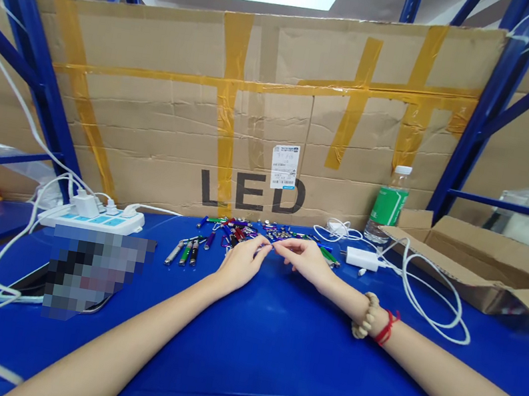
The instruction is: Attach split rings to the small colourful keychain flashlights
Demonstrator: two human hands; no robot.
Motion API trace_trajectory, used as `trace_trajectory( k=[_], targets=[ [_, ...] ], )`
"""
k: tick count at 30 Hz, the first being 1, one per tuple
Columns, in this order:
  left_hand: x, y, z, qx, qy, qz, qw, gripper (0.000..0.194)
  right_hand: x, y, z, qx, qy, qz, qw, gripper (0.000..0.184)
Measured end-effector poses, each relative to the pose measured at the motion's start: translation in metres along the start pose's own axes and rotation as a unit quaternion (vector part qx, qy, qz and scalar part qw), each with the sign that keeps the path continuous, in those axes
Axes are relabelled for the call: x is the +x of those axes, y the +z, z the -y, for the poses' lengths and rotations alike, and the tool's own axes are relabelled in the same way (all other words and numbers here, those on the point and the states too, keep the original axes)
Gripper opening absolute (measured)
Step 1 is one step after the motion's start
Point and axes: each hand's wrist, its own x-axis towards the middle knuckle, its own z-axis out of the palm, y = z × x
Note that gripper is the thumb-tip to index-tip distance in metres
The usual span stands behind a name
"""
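My left hand and my right hand meet fingertip to fingertip over the middle of the blue table. Both are pinched closed around something small and thin, mostly covered by the fingers. Just behind them spreads a pile of small shiny metal parts and tubes in purple, red, green and silver. Left of my left hand, three slim pen-like tubes lie side by side: a silver one, a green one and a black one. Part of the pile is hidden behind my hands.
A white power strip with plugs and cables sits at the left, near a blurred-out device. On the right are a white charger, a looped cable, a water bottle and an open carton. Taped cardboard walls the back.
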Motion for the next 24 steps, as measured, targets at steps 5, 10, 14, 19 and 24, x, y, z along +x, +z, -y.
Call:
trace_trajectory(
  k=[5, 10, 14, 19, 24],
  targets=[
    [-0.001, -0.001, -0.001, 0.005, 0.002, 0.01, 1.0, 0.026, 0.006, -0.014, 0.004, -0.155, -0.073, -0.098, 0.98, 0.024],
    [-0.001, -0.002, -0.003, 0.029, 0.016, 0.037, 0.999, 0.025, 0.029, -0.018, 0.002, -0.235, -0.026, -0.104, 0.966, 0.023],
    [-0.002, -0.002, -0.004, 0.042, 0.029, 0.043, 0.998, 0.025, 0.065, -0.009, 0.006, -0.301, 0.079, -0.081, 0.947, 0.024],
    [-0.002, 0.001, -0.003, 0.073, 0.009, 0.043, 0.996, 0.024, 0.113, 0.014, 0.01, -0.404, 0.113, -0.088, 0.903, 0.033],
    [0.001, 0.0, 0.004, 0.117, -0.03, 0.041, 0.992, 0.024, 0.138, 0.042, 0.004, -0.442, 0.123, -0.112, 0.882, 0.044]
  ],
)
